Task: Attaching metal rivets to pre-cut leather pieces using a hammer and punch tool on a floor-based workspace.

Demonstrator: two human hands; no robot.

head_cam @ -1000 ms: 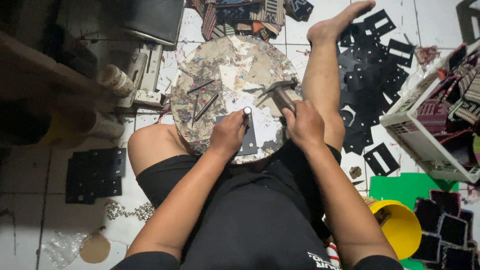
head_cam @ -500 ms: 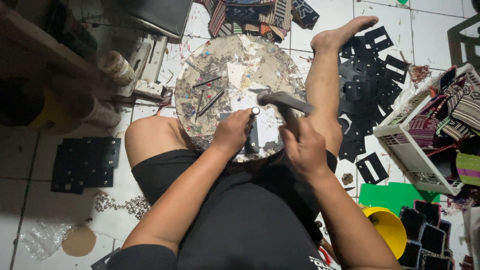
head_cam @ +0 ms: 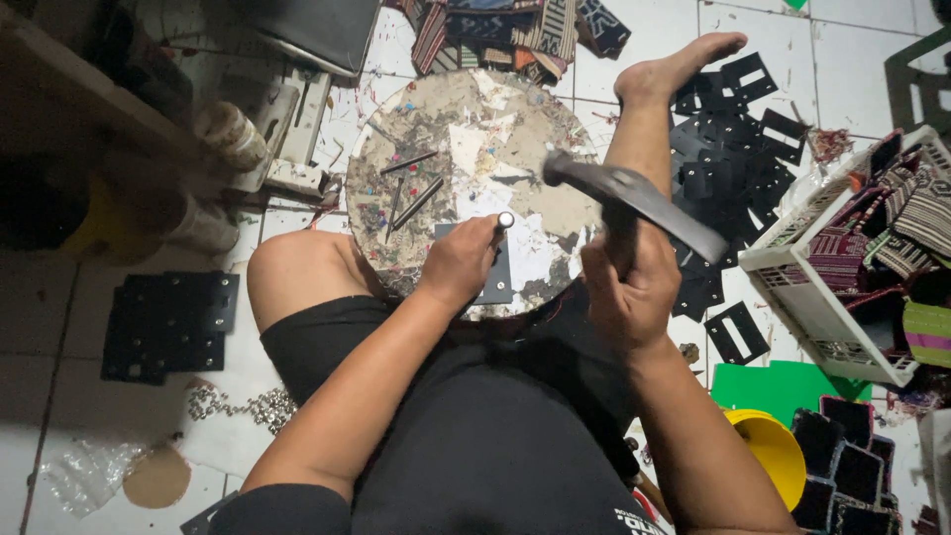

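The right hand (head_cam: pixel 626 297) grips a hammer (head_cam: pixel 634 203) with a dull metal head, raised above a round, scarred wooden block (head_cam: pixel 466 129) littered with paper scraps. The left hand (head_cam: pixel 458 263) pinches a slim steel punch (head_cam: pixel 505 220) upright on a flat dark grey piece (head_cam: pixel 498 282) lying at the block's near edge. Around it, white floor tiles (head_cam: pixel 842 50) carry black cutouts (head_cam: pixel 738 149) and a white plastic basket (head_cam: pixel 822 297) of woven cloth.

A white basket (head_cam: pixel 792 287) of woven cloth sits right; black cutouts (head_cam: pixel 738 149) lie far right; a yellow bowl (head_cam: pixel 773 451) near.
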